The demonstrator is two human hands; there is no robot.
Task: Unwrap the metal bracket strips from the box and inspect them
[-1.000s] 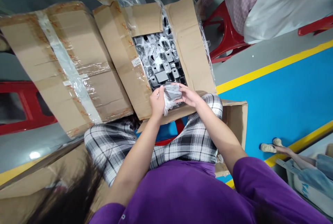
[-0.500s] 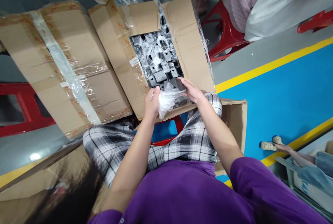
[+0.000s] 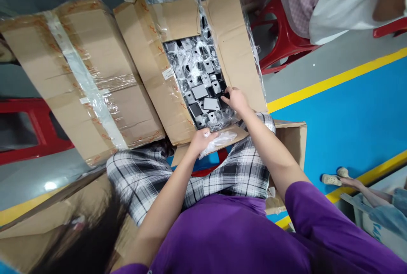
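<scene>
An open cardboard box [image 3: 232,49] stands in front of my knees, filled with several grey parts [image 3: 203,91] in clear plastic wrap. My right hand [image 3: 235,99] reaches into the box's near right corner, fingers curled down among the parts; what they hold, if anything, is hidden. My left hand [image 3: 201,139] is at the box's near edge, closed on a crumpled clear plastic bag [image 3: 219,139]. My lap is covered by black-and-white checked trousers [image 3: 222,168].
A sealed, taped cardboard box [image 3: 79,79] lies left of the open one. Another open carton [image 3: 291,142] stands by my right knee. Red plastic stools [image 3: 280,40] and another person's clothing are at the back right. Someone's foot in a sandal [image 3: 330,178] rests on the blue floor.
Both hands held a wrapped grey part together. Now the right hand has gone forward into the box, and the left has dropped toward me with only the plastic bag.
</scene>
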